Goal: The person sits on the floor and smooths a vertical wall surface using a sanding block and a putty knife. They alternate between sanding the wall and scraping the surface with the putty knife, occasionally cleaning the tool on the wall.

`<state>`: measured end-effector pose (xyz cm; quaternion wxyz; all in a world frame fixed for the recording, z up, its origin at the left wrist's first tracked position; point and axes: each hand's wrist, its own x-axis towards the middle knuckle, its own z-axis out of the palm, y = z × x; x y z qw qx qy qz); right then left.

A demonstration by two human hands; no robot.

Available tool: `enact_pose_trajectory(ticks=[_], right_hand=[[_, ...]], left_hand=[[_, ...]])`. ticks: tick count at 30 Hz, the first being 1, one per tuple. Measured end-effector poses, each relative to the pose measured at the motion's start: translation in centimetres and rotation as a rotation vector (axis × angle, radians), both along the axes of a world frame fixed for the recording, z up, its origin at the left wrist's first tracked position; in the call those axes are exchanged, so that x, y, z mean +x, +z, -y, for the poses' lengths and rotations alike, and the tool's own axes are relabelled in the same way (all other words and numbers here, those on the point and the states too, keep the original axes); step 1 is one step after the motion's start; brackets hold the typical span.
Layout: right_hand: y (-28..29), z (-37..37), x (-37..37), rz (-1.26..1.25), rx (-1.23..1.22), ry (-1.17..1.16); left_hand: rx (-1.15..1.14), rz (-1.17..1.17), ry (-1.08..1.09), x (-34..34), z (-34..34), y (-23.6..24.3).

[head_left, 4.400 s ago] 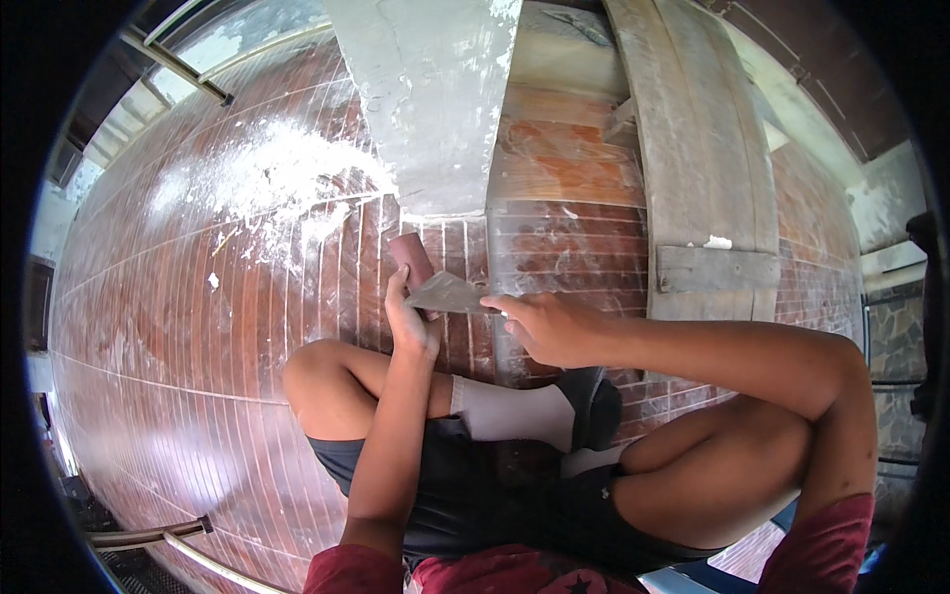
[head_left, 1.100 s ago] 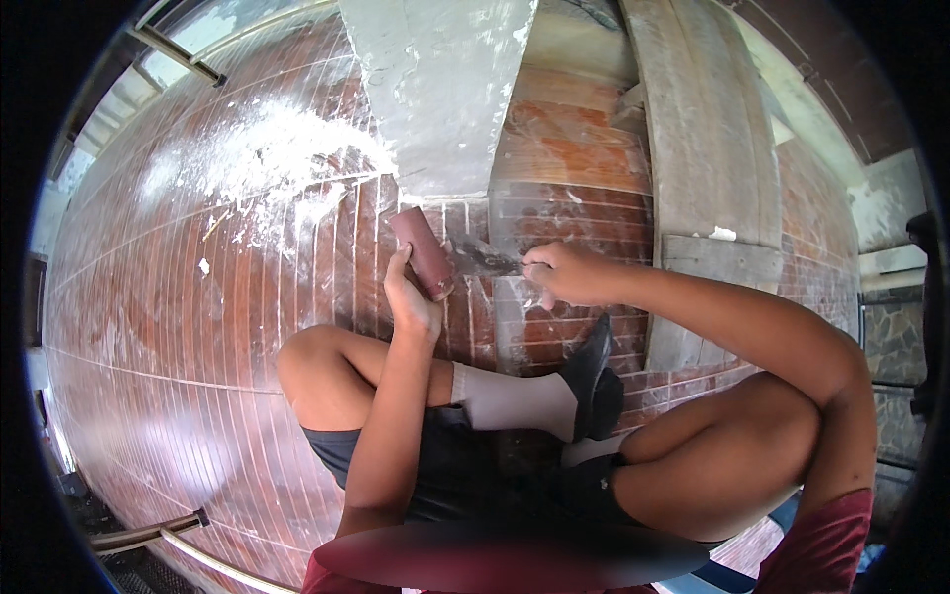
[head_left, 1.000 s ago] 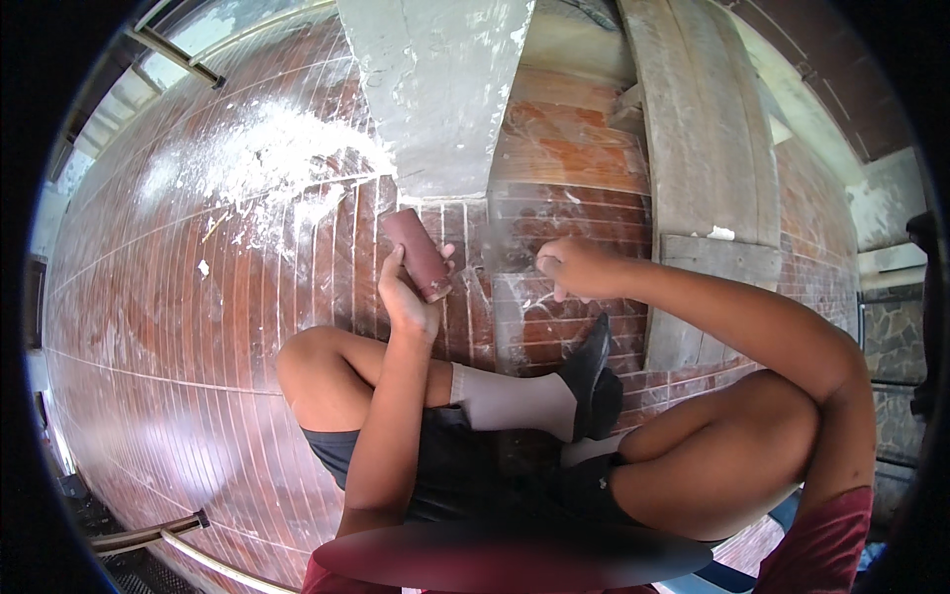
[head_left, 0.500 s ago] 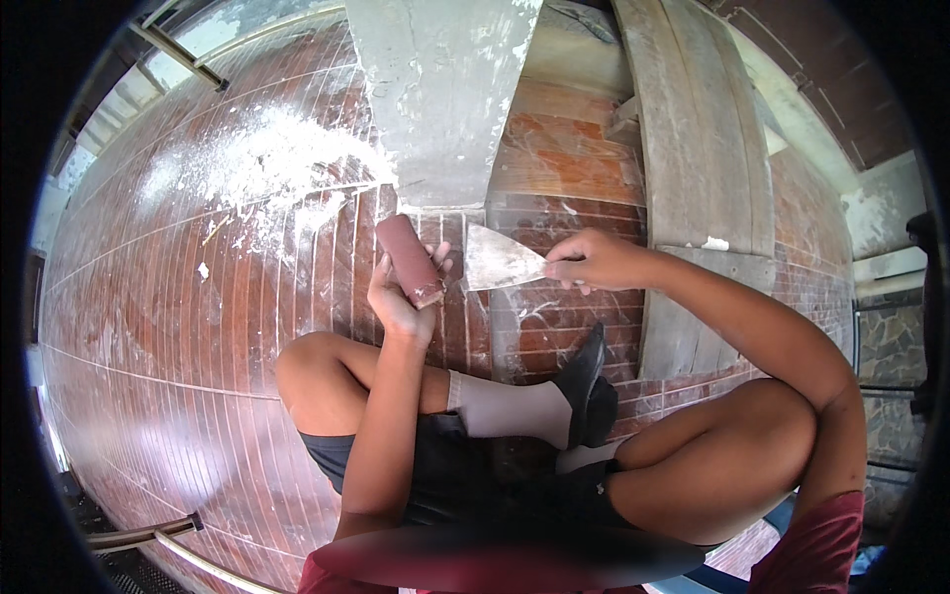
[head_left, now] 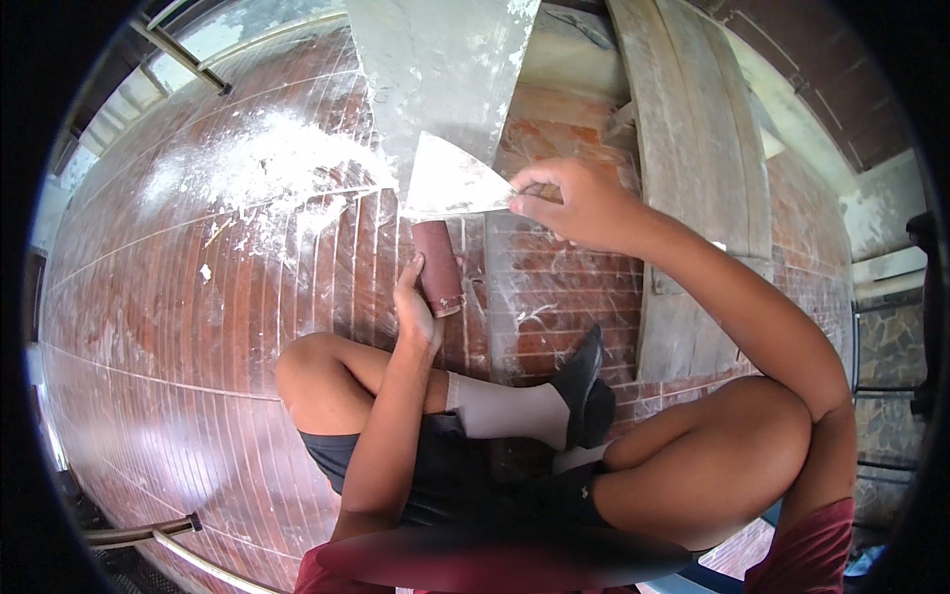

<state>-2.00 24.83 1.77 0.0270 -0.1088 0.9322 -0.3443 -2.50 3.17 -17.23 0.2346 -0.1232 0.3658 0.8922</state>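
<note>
My left hand point(head_left: 413, 309) is closed around a sanding block point(head_left: 436, 259) wrapped in reddish-brown sandpaper, held upright above the floor. The block's lower end shows a pale, worn edge. Above and slightly to the right, my right hand point(head_left: 584, 208) pinches the handle of a putty knife point(head_left: 453, 180). Its wide triangular blade is smeared white and points left, in front of the base of a grey column point(head_left: 435, 74). Blade and block are close together, but apart in the picture. Most of the knife's handle is hidden by my fingers.
White powder and flakes point(head_left: 272, 163) lie over the reddish tiled floor point(head_left: 198, 346) at the left. Long wooden boards point(head_left: 698, 139) lie to the right of the column. Metal bars point(head_left: 183, 54) stand at the far left. My folded legs and dark shoe point(head_left: 579, 376) are close below my hands.
My right hand has lifted the putty knife up and to the left, from beside the block to above it. My left hand has shifted slightly right and turned the sanding block more upright.
</note>
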Motion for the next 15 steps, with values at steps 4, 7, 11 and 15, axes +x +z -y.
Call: enact_pose_trajectory(ticks=[4,7,11,15], right_hand=[[2.7,1.1,-1.8,-0.274,0.200,0.093],[4.2,0.5,-3.6,-0.392,0.277,-0.004],[4.6,-1.5,-3.6,-0.271,0.363,-0.230],[4.1,-2.1,-3.2,-0.249,0.388,-0.248]], left_hand=[[0.043,-0.014,0.014,-0.1,0.3,-0.3],[0.056,0.000,0.032,0.1,0.4,0.0],[0.066,-0.018,0.039,0.2,1.1,0.7],[0.085,0.004,0.076,0.1,1.6,1.1]])
